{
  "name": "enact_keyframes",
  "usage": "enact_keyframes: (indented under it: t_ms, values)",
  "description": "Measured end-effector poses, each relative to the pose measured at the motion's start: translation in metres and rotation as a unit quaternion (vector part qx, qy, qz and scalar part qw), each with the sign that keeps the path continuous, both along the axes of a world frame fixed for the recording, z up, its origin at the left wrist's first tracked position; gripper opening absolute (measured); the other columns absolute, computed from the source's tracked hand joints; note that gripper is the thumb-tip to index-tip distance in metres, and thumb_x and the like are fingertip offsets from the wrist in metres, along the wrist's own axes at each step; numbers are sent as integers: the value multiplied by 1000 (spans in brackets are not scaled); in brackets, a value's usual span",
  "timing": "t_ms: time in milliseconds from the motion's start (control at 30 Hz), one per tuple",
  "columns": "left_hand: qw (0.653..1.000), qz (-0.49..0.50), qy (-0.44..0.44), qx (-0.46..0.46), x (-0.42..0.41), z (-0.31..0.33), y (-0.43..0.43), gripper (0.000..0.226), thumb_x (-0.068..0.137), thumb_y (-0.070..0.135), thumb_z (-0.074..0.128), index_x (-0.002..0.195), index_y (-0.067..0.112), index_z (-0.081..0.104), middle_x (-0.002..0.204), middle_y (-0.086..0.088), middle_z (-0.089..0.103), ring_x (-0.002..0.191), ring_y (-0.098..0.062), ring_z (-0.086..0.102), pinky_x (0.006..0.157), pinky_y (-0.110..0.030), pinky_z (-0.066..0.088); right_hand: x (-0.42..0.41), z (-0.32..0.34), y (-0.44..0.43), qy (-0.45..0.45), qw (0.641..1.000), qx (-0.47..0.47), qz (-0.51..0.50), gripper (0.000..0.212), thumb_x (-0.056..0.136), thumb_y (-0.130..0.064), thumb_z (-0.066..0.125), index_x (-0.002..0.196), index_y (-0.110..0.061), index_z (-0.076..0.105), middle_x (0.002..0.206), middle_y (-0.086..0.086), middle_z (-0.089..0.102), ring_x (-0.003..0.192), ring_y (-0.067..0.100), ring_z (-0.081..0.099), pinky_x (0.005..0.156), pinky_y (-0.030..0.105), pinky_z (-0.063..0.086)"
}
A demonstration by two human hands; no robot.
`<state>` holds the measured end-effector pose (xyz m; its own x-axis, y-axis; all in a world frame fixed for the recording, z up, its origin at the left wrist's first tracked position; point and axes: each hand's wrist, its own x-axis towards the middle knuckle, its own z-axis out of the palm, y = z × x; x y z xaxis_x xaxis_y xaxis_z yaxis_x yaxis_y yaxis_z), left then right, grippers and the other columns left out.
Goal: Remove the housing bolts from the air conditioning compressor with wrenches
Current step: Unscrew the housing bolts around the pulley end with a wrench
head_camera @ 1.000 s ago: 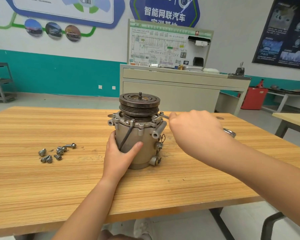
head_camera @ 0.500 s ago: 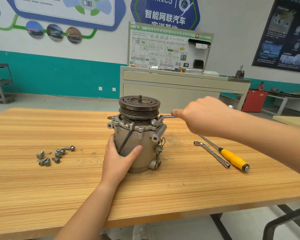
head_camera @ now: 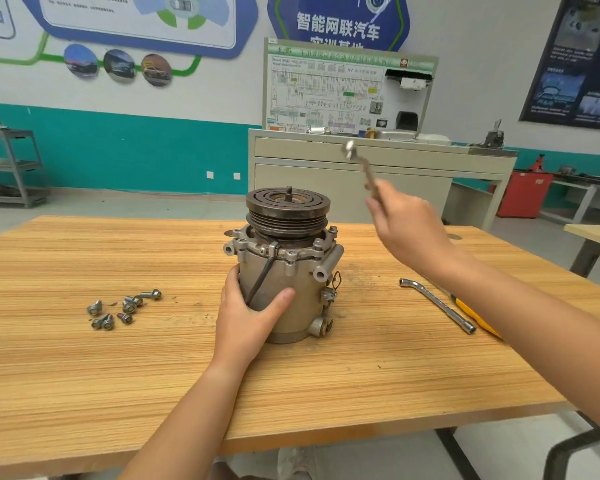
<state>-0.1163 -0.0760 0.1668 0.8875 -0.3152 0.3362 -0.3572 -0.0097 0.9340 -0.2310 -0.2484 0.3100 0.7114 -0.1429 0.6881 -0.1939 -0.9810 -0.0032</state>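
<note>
On table point(head_camera: 118, 375), upright compressor point(head_camera: 302, 282), seemingly grimy.

The wall point(head_camera: 482, 46) is white above, with a teal band point(head_camera: 118, 150) along its lower part that carries two small white sockets point(head_camera: 222, 175). In the upper left of the frame hangs a large blue-edged chart point(head_camera: 136, 19); beside it is a blue sign point(head_camera: 338, 26) with Chinese characters, and at the upper right a dark poster point(head_camera: 582, 60). A beige cabinet point(head_camera: 326, 178) in the middle background bears an upright wiring-diagram board point(head_camera: 326, 91). A grey metal rack point(head_camera: 11, 168) stands at the left edge and a red bin point(head_camera: 523, 194) at the right. The floor point(head_camera: 118, 206) is pale grey. The wood-grain bench point(head_camera: 84, 375) fills the foreground in even light.
</note>
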Motion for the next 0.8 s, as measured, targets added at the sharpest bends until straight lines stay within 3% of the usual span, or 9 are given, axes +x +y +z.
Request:
enact_keyframes:
  t_ms: [67, 133, 267, 433, 500, 567, 667, 800]
  values:
    - [1000, 3, 1, 2, -1, 1, 0, 108, 57, 59, 74, 147, 24, 26, 142, 5, 42, 129, -15, 42, 108, -41, 38, -24, -4, 13, -30, 999, 19, 32, 30, 97, -19, 39, 124, -10, 48, 61, -1, 49, 55, 28, 49, 50, 32, 32]
    - [1000, 1, 2, 1, -2, 2, 0, 106, 60, 57, 77, 146, 24, 26, 142, 5, 43, 129, -15, 43, 107, -42, 38, -44, -6, 26, 31, 999, -37, 12, 36, 96, -22, 39, 132, -16, 44, 63, -4, 46, 55, 26, 46, 48, 29, 29]
    - [1000, 2, 1, -2, -1, 1, 0, 93, 70, 46, 78, 146, 25, 27, 140, 5, 44, 127, -15, 44, 106, -40, 39, -59, -4, 42, 169, 977, -95, -87, 38, 98, -25, 32, 135, -30, 29, 75, -4, 56, 67, 23, 52, 51, 32, 40]
    - [1000, 3, -3, -3, -1, 1, 0, 95, 68, 48, 79, 145, 25, 29, 138, 7, 44, 124, -12, 44, 101, -32, 39, -56, 6, 59, 225, 952, -155, -137, 41, 94, -12, 34, 133, -24, 33, 62, -5, 36, 51, 18, 34, 41, 27, 21]
    - [1000, 4, -2, -3, -2, 2, 0, 101, 61, 55, 78, 144, 26, 29, 138, 6, 45, 125, -12, 45, 104, -35, 40, -56, 13, 71, 252, 936, -184, -161, 45, 89, -3, 36, 132, -18, 35, 59, -3, 32, 47, 15, 26, 38, 26, 17]
    - [1000, 6, -2, -2, -3, 3, 0, 102, 56, 58, 72, 144, 26, 31, 137, 6, 47, 125, -14, 46, 105, -39, 40, -54, 18, 87, 300, 914, -216, -171, 50, 84, 3, 39, 132, -9, 35, 59, 1, 30, 45, 16, 28, 37, 27, 18]
    - [1000, 6, -1, -1, -3, 3, 0, 102, 57, 57, 73, 144, 25, 30, 138, 5, 47, 126, -15, 46, 105, -39, 40, -51, 18, 102, 352, 889, -248, -157, 52, 86, 6, 38, 137, -1, 33, 69, 2, 31, 59, 20, 48, 37, 27, 21]
    - [1000, 7, -2, -2, -2, 1, 1, 97, 67, 49, 79, 145, 24, 28, 140, 5, 45, 127, -16, 44, 106, -40, 39, -45, 36, 83, 334, 865, -339, -161, 44, 87, 0, 41, 129, -14, 47, 58, 1, 30, 43, 15, 27, 35, 25, 21]
